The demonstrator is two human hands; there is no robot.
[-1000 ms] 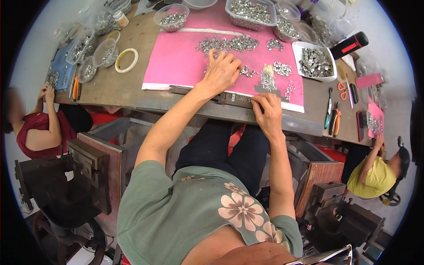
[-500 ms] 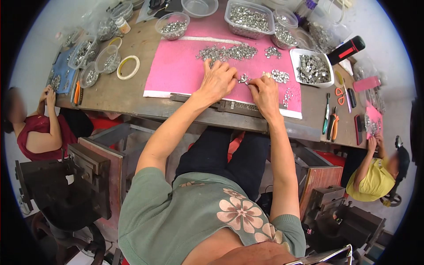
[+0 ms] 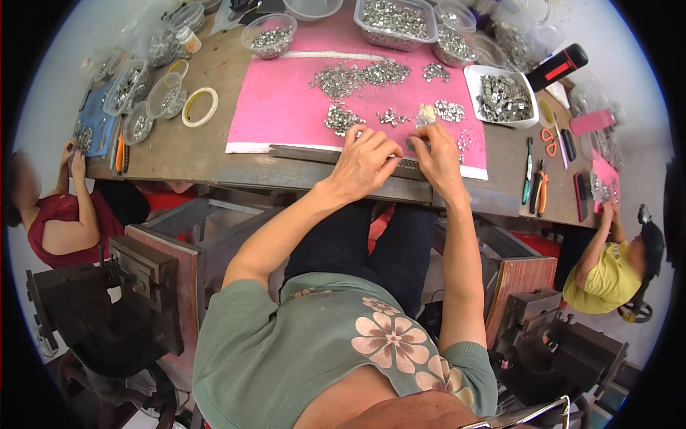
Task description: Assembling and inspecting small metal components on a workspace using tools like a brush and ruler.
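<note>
At the pink mat [image 3: 279, 100], both hands [image 3: 363, 163] curled close together at a dark bar [image 3: 304, 154], grip unclear

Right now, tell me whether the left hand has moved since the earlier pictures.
Yes: judged against the pink mat, the left hand has moved toward the mat's near edge, over the dark metal bar.
</note>
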